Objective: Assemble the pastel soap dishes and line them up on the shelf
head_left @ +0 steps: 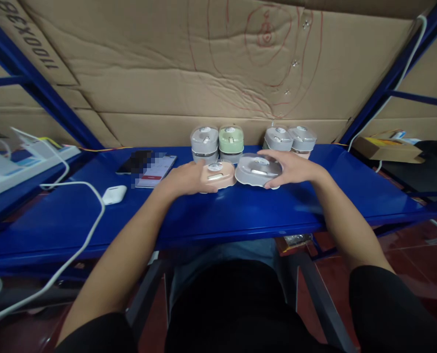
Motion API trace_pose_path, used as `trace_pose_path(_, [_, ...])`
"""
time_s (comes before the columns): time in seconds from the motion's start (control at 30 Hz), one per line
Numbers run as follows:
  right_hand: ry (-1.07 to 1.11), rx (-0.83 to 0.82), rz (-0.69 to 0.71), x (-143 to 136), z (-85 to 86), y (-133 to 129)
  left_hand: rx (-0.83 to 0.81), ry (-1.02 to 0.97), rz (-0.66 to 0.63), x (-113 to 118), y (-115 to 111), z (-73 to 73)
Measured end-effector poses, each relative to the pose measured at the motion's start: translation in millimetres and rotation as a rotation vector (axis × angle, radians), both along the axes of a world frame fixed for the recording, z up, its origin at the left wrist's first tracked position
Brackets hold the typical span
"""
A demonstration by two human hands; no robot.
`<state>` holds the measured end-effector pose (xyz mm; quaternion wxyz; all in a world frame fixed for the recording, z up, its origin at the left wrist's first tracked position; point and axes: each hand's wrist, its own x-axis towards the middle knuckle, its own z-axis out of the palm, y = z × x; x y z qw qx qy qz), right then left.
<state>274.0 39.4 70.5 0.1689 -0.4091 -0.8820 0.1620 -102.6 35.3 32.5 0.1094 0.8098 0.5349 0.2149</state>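
Observation:
My left hand (194, 177) is closed round the left side of a pink box with a clear lid (223, 177). A grey box with a clear lid (253, 171), with a pale label on top, sits right beside it, and my right hand (290, 168) grips its right side. Both boxes are low over the blue table; I cannot tell whether they rest on it. Behind them stand stacked boxes of the same kind: a grey one (204, 139) and a green one (231, 139) to the left, and two grey ones, one of them here (278, 139), to the right.
On the blue table (247, 215) to the left lie a dark phone (133, 163), a lit tablet-like screen (157, 170) and a white earbud case (114, 194). A white cable (96, 215) crosses the left side near a power strip (30, 169). Cardboard (148, 88) walls the back.

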Motion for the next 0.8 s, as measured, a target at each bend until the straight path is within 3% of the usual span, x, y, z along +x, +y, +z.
trace_pose_path(0.07, [0.075,0.081,0.007,0,1.8,0,-0.081,0.075,0.007,13,-3,-0.5])
trace_pose_path(0.1, [0.106,0.118,0.019,-1,1.3,0,-0.081,0.028,-0.052,21,-5,-1.1])
trace_pose_path(0.2, [0.131,0.166,0.063,-7,-3.6,0,-0.068,-0.243,-0.260,45,-10,-7.9])
trace_pose_path(0.3, [0.109,0.169,0.087,-15,-8.8,-2,-0.110,-0.443,-0.370,59,-12,-20.0])
trace_pose_path(0.47, [0.113,0.196,0.057,-27,-14.4,-9,-0.108,-0.522,-0.357,64,-8,-35.0])
trace_pose_path(0.8, [0.230,0.250,0.007,-27,-43.0,-23,-0.105,-0.497,-0.317,62,1,-41.5])
